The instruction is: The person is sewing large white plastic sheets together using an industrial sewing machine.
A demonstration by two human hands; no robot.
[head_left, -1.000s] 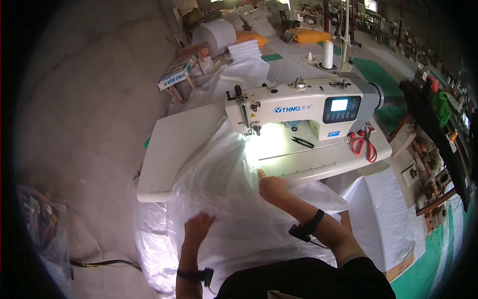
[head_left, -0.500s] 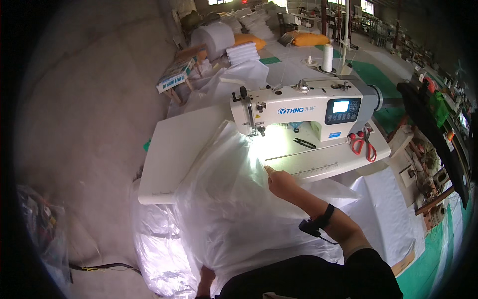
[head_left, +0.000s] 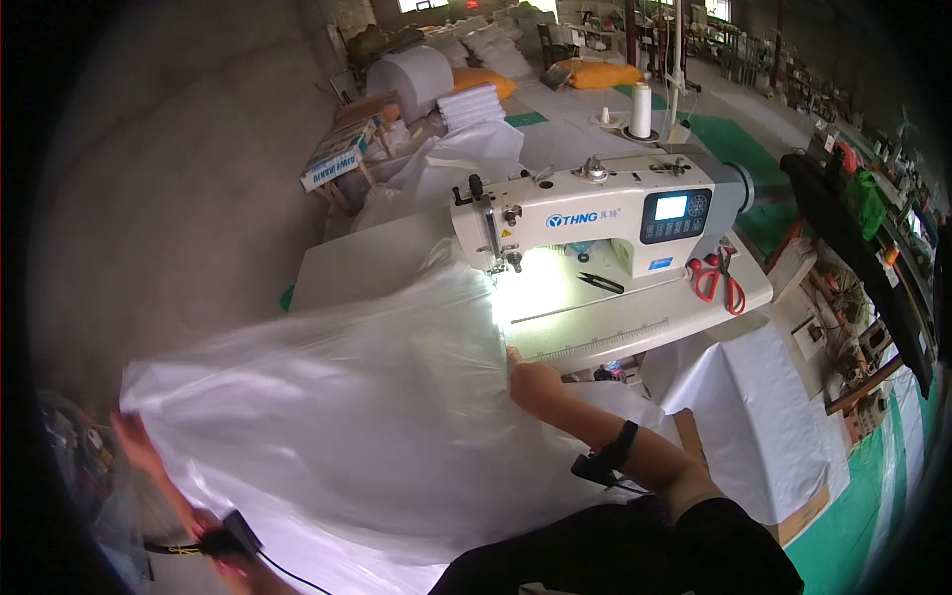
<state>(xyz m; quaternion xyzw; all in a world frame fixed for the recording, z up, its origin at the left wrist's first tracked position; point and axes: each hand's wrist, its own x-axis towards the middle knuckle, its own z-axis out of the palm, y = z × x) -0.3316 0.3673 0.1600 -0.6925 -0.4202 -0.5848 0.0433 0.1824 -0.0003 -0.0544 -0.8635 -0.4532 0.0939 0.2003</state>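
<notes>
A large translucent white plastic sheet (head_left: 337, 397) spreads from under the needle area of a white sewing machine (head_left: 585, 213) across to the left. My left hand (head_left: 137, 443), far out at the left, grips the sheet's outer corner and holds it stretched; its fingers are partly hidden by the plastic. At the front edge of the machine bed, my right hand (head_left: 535, 385) pinches the sheet's right edge, just below the bright lamp glow. Black thread snips (head_left: 601, 284) and red-handled scissors (head_left: 721, 283) lie on the bed, touched by neither hand.
A white thread cone (head_left: 642, 111) stands behind the machine. A draped white block (head_left: 754, 416) sits right of my right arm. Farther back are a white roll (head_left: 412, 79) and an orange sack (head_left: 600, 75). A dark cable (head_left: 164, 547) runs along the floor at lower left.
My left hand has swung outward and up to the far left, pulling the sheet wide. My right hand has moved slightly left and down along the sheet's edge.
</notes>
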